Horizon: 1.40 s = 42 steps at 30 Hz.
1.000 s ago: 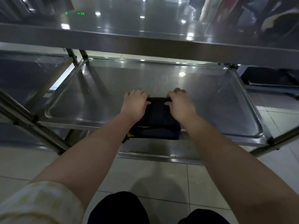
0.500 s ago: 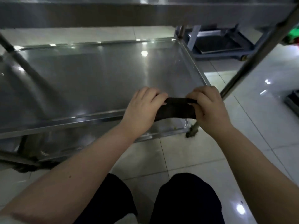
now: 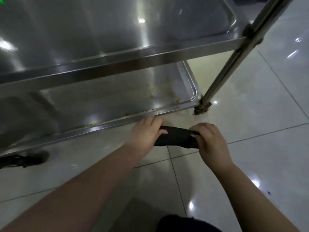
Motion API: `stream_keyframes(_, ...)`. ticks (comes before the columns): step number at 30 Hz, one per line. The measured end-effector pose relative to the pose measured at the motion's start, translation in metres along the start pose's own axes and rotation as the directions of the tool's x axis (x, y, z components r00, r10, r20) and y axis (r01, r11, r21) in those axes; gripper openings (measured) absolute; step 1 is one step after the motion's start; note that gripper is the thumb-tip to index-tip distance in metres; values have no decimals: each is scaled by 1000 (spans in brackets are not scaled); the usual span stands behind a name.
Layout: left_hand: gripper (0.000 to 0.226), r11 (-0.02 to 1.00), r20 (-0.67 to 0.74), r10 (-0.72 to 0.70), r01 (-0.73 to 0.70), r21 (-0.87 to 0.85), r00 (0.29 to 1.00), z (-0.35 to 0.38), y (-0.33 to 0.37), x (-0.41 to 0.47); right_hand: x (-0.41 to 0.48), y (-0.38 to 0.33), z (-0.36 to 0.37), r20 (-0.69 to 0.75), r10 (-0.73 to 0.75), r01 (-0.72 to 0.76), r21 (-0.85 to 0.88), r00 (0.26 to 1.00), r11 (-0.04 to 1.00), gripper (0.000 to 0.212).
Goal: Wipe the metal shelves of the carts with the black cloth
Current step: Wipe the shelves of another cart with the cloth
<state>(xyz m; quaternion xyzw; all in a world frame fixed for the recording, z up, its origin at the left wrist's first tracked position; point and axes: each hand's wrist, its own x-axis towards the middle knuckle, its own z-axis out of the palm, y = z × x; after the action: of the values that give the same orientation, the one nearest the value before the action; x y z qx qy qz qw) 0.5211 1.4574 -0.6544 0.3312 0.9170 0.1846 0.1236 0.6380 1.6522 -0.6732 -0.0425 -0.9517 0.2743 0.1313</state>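
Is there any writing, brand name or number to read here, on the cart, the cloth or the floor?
No text can be read anywhere.
The cart's upper shelf, lower shelf, the black cloth and the floor tiles show no lettering.
A green glow at the top left corner is cut off and blurred: unreadable.
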Motion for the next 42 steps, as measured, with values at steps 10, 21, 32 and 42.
stream_keyframes(10,15,968,-437,-97,-17,-249,894,21,-41,85,119,35,37,-181,119,-104,91,976,990,22)
stream_keyframes(21,55,914,-117,-306,325,241,945,48,-139,89,132,41,133,296,281,-133,-435,913,891,59)
stream_keyframes(32,55,892,-108,-333,350,285,937,56,-167,113,158,49,136,366,261,-57,-484,893,873,67)
stream_keyframes(42,55,892,-132,-332,356,277,934,59,-171,115,272,67,160,318,345,-151,-504,883,850,66)
